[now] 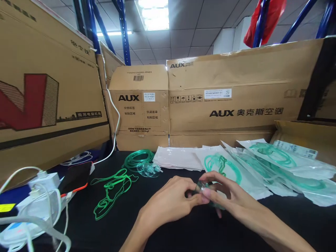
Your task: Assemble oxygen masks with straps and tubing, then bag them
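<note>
My left hand (172, 197) and my right hand (231, 197) meet above the black table, both closed on a small clear, greenish plastic piece (201, 187). Fingers cover most of it, so its exact kind is hidden. To the left lie loose green elastic straps (111, 192) in a tangle. Beyond them rests a coil of green tubing (138, 158), with clear round plastic parts (150, 170) in front of it. Just behind my right hand is a white-backed pouch (223, 164) holding green tubing and a green strap.
More pouches of green tubing (286, 168) overlap at the right. A white flat packet (178, 157) lies at the back, before cardboard boxes (225, 101). On the left are a phone (77, 177), a power strip with plugs (39, 203) and white cables.
</note>
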The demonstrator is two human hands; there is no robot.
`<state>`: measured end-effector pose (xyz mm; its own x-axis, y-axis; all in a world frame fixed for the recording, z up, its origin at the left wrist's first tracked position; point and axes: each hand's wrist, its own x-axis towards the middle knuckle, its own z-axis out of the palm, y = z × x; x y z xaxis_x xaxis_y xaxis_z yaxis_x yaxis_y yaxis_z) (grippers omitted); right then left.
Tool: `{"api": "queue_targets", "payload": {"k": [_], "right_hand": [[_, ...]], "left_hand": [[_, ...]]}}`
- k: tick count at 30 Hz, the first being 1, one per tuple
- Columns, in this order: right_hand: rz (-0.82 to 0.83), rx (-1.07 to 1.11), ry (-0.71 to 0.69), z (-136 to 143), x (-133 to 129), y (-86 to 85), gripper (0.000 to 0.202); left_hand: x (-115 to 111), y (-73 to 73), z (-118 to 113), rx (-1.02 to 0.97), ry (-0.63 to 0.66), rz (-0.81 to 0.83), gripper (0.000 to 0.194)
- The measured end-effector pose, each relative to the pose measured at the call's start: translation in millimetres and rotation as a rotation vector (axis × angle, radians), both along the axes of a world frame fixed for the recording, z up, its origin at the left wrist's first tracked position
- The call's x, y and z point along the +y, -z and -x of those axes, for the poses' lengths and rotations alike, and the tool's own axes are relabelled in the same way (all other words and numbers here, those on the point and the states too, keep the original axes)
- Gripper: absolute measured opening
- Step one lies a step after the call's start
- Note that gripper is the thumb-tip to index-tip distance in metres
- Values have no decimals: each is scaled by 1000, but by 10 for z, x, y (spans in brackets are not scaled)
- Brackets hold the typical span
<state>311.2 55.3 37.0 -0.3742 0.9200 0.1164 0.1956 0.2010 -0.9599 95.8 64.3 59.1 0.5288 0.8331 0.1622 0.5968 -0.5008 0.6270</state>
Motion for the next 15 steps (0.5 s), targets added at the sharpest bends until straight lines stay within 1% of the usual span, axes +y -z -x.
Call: {"api": "queue_targets", "payload": {"k": [1,3,5,6,7,8,9,11,12,13,15], "right_hand": [[-12,-21,-11,18,19,41,50],[-65,-95,-14,46,47,118,55],[-163,-248,23,48,58,179,50],[-204,-335,45,38,57,201,46],[-223,-414,60,23,51,216,44],[-222,-475,68,5,42,226,44],[-207,-515,76,-14,29,229,44],[-179,-555,73,-45,-4,222,45],[-175,-563,61,-53,-22,212,44],[-174,-565,48,-57,-40,199,43],[-187,-563,25,-55,-73,167,42]], "left_hand": [[12,11,13,11,-37,0,34],[45,12,77,33,-60,13,37],[96,-8,210,56,-80,9,38],[128,-22,309,74,-115,-13,38],[164,-33,431,103,-176,-43,39],[204,-39,573,144,-273,-90,40],[244,-39,732,219,-390,-120,40],[321,-16,1066,402,-671,-118,37],[357,6,1224,437,-749,-101,37],[390,32,1362,461,-799,-86,38],[453,91,1556,490,-856,-71,40]]}}
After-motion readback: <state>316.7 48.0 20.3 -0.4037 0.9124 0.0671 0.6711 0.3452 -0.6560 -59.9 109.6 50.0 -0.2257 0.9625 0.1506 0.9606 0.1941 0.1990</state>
